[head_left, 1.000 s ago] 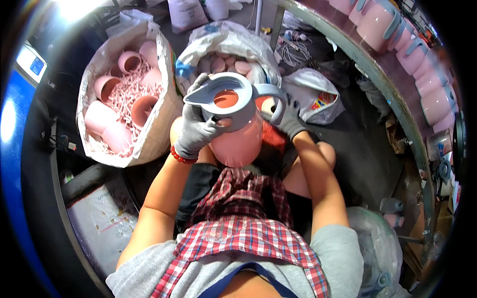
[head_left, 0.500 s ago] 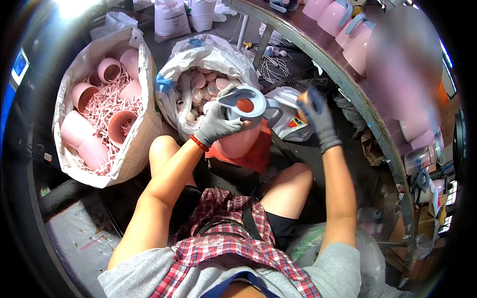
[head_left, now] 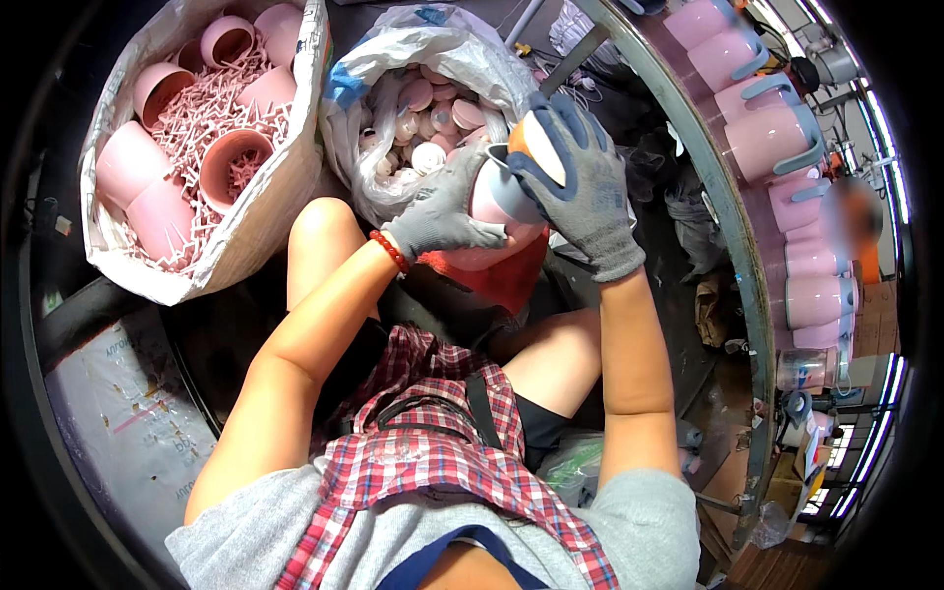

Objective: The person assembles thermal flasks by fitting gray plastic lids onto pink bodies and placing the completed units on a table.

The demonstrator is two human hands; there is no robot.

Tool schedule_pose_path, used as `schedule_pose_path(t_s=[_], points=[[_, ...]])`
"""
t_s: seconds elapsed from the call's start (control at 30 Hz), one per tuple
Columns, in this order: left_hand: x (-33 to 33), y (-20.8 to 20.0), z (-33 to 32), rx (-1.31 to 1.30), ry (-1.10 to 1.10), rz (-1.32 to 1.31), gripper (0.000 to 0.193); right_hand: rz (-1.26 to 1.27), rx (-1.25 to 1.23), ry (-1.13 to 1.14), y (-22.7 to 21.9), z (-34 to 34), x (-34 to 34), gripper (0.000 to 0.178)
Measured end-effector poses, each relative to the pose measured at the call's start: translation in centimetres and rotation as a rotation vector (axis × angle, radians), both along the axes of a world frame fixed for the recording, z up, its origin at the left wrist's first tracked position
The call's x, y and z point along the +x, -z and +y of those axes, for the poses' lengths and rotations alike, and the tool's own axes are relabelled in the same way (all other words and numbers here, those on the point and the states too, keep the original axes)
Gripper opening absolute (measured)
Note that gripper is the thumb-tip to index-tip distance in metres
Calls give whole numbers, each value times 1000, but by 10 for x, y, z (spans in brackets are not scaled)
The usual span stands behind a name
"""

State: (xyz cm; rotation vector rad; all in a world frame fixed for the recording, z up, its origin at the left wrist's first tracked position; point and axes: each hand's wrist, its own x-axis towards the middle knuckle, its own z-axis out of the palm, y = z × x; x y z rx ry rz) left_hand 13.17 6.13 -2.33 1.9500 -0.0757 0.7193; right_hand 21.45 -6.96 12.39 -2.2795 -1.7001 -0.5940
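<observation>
Between my knees a pink jug (head_left: 487,195) with a grey-blue collar (head_left: 509,197) leans to the right above a red cloth (head_left: 492,282). My left hand (head_left: 447,211), in a grey glove, is closed around the jug's upper side, thumb toward me. In a matching glove, my right hand (head_left: 590,187) grips a round cream-and-orange piece (head_left: 534,149), probably a lid, against the collar's opening. Its fingers hide part of the piece and the jug's handle. Whether the piece is seated cannot be seen.
A white sack (head_left: 241,251) of pink cups and small pink sticks stands at left. Beyond my hands, a plastic bag (head_left: 359,128) holds round pink and white pieces. Along the right curves a metal-edged table (head_left: 733,226) with several pink jugs (head_left: 767,138).
My right hand has come left with the round piece to the jug's mouth. The jug has tilted from upright to the right, and my left hand has shifted lower around it.
</observation>
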Motion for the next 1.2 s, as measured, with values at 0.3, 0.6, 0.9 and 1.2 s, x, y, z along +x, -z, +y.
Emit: schedule_pose_path(t_s=[0.3,0.6,0.9,1.2], points=[[-1,-10,-2,-83,94,-132,92,532,327,-105,9,-10,17,54],[-66,-25,24,-520,214,10,86,869,853,144,131,-62,80,52],[-90,-21,17,-762,346,17,70,251,186,353,195,-67,51,61],[-62,-2,-7,-1084,579,171,77,1403,285,-171,11,-112,-41,45]])
